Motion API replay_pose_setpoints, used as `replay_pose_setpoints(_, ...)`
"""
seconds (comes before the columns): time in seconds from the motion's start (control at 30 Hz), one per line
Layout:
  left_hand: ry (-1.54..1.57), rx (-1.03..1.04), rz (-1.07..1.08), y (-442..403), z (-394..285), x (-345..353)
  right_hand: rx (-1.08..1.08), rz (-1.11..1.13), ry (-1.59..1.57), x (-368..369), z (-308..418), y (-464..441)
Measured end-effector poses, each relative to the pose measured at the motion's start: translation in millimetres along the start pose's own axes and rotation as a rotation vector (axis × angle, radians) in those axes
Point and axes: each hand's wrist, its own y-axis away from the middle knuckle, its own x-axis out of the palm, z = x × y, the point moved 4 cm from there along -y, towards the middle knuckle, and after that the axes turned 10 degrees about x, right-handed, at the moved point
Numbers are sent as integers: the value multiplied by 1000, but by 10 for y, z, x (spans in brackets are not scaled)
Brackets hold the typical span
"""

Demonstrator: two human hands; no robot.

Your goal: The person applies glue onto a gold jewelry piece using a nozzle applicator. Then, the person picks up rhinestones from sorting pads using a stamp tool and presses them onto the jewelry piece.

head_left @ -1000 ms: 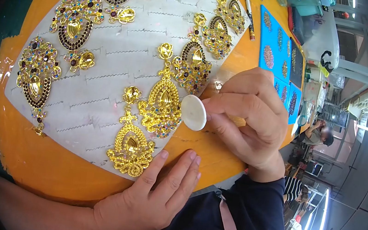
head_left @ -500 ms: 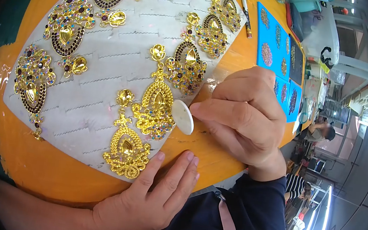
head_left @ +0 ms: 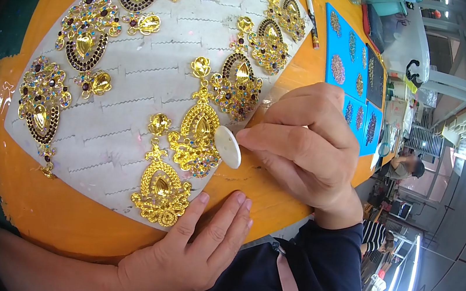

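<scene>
My right hand (head_left: 309,147) pinches a small white disc (head_left: 227,146) between thumb and fingertips; any part inside the fingers is hidden. The disc is tilted and hovers over the edge of a gold earring (head_left: 198,135) with a few coloured stones at its lower end. My left hand (head_left: 190,243) lies with fingers outstretched on the orange tabletop, fingertips near a plainer gold earring (head_left: 161,189). Both earrings lie on a pale sheet (head_left: 126,108) marked with wavy slits. Farther up the same row is an earring with dark stones (head_left: 238,84).
More stone-set earrings (head_left: 44,103) line the sheet's left side. Blue boards (head_left: 346,48) with piles of small stones lie on the right of the orange table (head_left: 273,201). A pen (head_left: 311,14) rests beyond the sheet. People sit in the background at right.
My right hand has shifted slightly left with the white disc, bringing it nearer the gold earring. My left hand stays where it was.
</scene>
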Motion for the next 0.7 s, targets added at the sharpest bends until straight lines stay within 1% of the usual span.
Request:
replay_pose_setpoints(0.13, -4, 3, 0, 6, -3, -1, -16, 62, 31, -15, 17, -11)
replay_pose_setpoints(0.23, -6, 15, 8, -5, 9, -11, -22, 55, 34, -11, 7, -5)
replay_pose_setpoints(0.3, -9, 19, 12, -5, 14, -16, 1, -12, -17, -13, -20, 8)
replay_pose_setpoints(0.4, -13, 17, 12, -6, 7, -9, 29, -16, -9, -34, -18, -8)
replay_pose_setpoints(0.53, -14, 10, 5, -7, 4, -1, 9, 21, 28, -27, -15, -11)
replay_pose_setpoints(0.7, -3, 20, 13, -10, 18, -17, 37, -12, -18, 1, -26, 1)
